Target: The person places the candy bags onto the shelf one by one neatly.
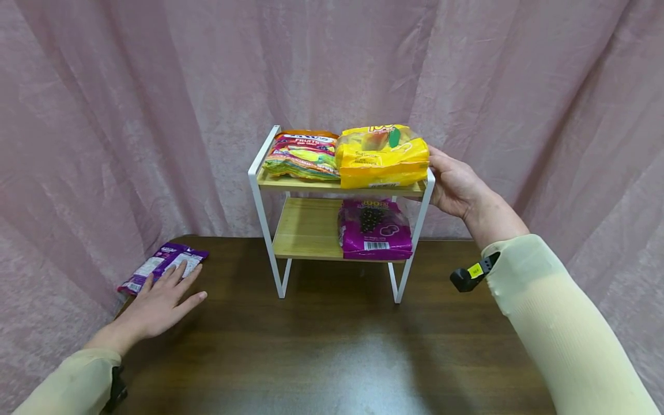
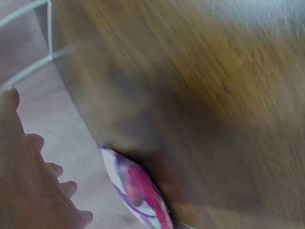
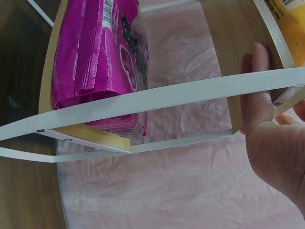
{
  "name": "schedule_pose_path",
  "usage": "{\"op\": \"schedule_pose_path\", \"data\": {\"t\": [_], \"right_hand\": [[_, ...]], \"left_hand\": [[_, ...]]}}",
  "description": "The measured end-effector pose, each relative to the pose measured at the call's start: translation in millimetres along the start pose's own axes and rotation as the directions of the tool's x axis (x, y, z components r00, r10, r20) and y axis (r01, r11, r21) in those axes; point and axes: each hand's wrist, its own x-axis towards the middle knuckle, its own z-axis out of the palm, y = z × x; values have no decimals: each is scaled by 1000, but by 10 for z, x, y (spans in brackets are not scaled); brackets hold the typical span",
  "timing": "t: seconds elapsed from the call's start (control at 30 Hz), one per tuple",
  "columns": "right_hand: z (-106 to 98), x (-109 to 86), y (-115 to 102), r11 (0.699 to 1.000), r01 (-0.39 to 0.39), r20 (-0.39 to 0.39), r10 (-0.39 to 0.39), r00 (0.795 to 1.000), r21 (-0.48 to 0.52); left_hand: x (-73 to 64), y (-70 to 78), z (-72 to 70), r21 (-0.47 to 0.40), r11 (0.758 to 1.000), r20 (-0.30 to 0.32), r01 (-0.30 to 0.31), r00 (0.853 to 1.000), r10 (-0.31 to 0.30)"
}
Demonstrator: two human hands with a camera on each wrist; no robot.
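A two-tier rack (image 1: pixel 306 227) with wooden shelves and white metal legs stands on the table. My right hand (image 1: pixel 459 181) holds the right end of its top shelf; in the right wrist view, fingers (image 3: pixel 258 90) reach beneath the board, behind the white frame bar. Beside that hand, a yellow snack bag (image 1: pixel 384 161) lies on the top shelf, next to a multicoloured fruit candy bag (image 1: pixel 303 154). A magenta grape snack bag (image 1: pixel 374 230) rests on the lower shelf. My left hand (image 1: pixel 155 308), fingers spread, is over a purple bag (image 1: pixel 165 264); contact is unclear.
The dark wooden table (image 1: pixel 311 351) extends in front of the rack. A pink curtain (image 1: pixel 207 115) hangs behind and along both sides. The purple bag lies at the table's left back edge, against the curtain.
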Motion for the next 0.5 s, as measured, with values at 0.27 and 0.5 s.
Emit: {"op": "schedule_pose_path", "data": {"t": [0.27,0.5], "right_hand": [[5,-5,1,1000,10,-7,-9,1000,19],[14,-1,-3,1000,10,-7,-10,1000,13]], "left_hand": [[119,-308,66,33,995,34,91,995,-92],[169,-507,121,23,986,57,168,984,-169]]}}
